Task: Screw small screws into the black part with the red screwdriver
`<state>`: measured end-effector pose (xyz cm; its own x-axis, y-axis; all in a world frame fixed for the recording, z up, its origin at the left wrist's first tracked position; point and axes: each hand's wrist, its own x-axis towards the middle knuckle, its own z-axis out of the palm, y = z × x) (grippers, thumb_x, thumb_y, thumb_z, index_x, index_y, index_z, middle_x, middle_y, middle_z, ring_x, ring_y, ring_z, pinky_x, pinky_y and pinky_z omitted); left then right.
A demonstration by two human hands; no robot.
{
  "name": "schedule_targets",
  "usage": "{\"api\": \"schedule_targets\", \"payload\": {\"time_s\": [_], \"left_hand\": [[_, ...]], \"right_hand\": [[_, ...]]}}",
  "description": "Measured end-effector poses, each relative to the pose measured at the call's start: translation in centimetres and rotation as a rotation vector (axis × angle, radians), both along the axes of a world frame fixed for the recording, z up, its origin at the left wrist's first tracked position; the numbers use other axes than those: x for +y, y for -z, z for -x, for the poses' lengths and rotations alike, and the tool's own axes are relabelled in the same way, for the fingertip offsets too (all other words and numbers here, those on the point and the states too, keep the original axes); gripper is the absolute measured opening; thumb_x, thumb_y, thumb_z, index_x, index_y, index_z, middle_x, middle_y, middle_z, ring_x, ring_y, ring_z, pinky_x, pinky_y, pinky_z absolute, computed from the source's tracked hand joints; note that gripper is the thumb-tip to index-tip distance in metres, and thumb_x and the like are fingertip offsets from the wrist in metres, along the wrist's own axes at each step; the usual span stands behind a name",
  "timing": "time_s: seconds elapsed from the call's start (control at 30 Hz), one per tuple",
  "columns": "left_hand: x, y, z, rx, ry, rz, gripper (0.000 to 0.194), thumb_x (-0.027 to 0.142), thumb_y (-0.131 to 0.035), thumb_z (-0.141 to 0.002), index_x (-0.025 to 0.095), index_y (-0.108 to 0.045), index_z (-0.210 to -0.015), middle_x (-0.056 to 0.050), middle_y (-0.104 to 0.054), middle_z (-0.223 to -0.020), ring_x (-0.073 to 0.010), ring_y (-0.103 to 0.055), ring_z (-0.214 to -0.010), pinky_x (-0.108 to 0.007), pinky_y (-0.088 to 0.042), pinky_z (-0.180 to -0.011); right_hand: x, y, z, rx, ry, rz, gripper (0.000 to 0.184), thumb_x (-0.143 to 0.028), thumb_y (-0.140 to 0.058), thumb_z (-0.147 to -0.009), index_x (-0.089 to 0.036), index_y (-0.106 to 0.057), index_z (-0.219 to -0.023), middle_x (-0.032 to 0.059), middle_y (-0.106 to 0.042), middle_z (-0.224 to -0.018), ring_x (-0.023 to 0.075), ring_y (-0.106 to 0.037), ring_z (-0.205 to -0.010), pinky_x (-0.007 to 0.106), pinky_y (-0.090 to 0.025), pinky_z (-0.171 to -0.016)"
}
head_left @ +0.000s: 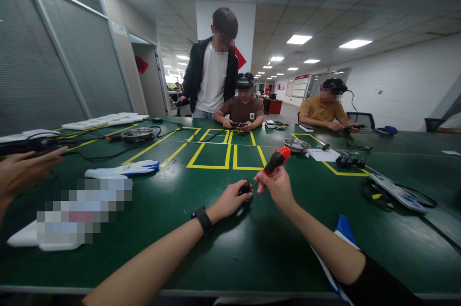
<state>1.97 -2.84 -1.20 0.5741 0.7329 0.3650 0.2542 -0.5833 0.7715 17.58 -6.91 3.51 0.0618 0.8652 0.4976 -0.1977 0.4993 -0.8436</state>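
Low over the green table (212, 258), my left hand (232, 198) is closed around a small black cylindrical part (246, 186) with a metallic-looking top end. Most of that part is hidden by the fingers, so its kind cannot be told. My right hand (275, 186) grips a screwdriver (276, 160) with a red and black handle. The handle points up and away to the right, while the thin shaft slants down toward the black part. Whether the tip touches the part is too small to tell.
Yellow tape (209, 167) marks rectangles ahead. Metal bowls (296, 145) stand farther back, with several black parts (351, 161) and a power strip (398, 192) at right. Gloves (124, 169) lie left, another glove (346, 231) by my right forearm. Another person's hand (30, 169) is at far left; co-workers sit opposite.
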Motion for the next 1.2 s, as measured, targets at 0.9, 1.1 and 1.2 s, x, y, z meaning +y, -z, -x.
{"api": "schedule_targets", "payload": {"time_s": [0.9,1.1,1.2], "left_hand": [[0.1,0.2,0.0,-0.01,-0.026,-0.018,0.022,0.025,-0.055,-0.08,0.017,-0.06,-0.1,-0.004,-0.066,-0.097,-0.0185,-0.059,-0.089,-0.029,-0.044,-0.084],[0.1,0.2,0.1,-0.012,-0.026,-0.03,0.022,0.026,-0.055,-0.08,0.016,-0.06,-0.1,-0.005,-0.066,-0.097,-0.019,-0.059,-0.089,-0.029,-0.044,-0.083],[0.2,0.4,0.1,-0.012,-0.025,-0.025,0.024,0.026,-0.055,-0.08,0.017,-0.059,-0.102,-0.005,-0.066,-0.098,-0.0192,-0.059,-0.09,-0.03,-0.044,-0.085]], "right_hand": [[-0.6,-0.7,0.2,-0.12,0.113,-0.126,0.024,-0.026,-0.07,-0.071,-0.023,-0.052,-0.087,0.0007,-0.061,-0.091,0.0156,-0.059,-0.085,0.03,-0.047,-0.079],[-0.4,-0.2,0.8,0.005,-0.089,-0.047,0.024,-0.025,-0.063,-0.077,-0.026,-0.047,-0.095,-0.0079,-0.047,-0.063,0.0095,-0.049,-0.054,0.025,-0.044,-0.059],[-0.5,0.0,0.5,0.017,-0.045,-0.062,0.028,-0.02,-0.058,-0.077,-0.026,-0.052,-0.103,-0.0034,-0.052,-0.076,0.0116,-0.052,-0.067,0.026,-0.046,-0.069]]}}
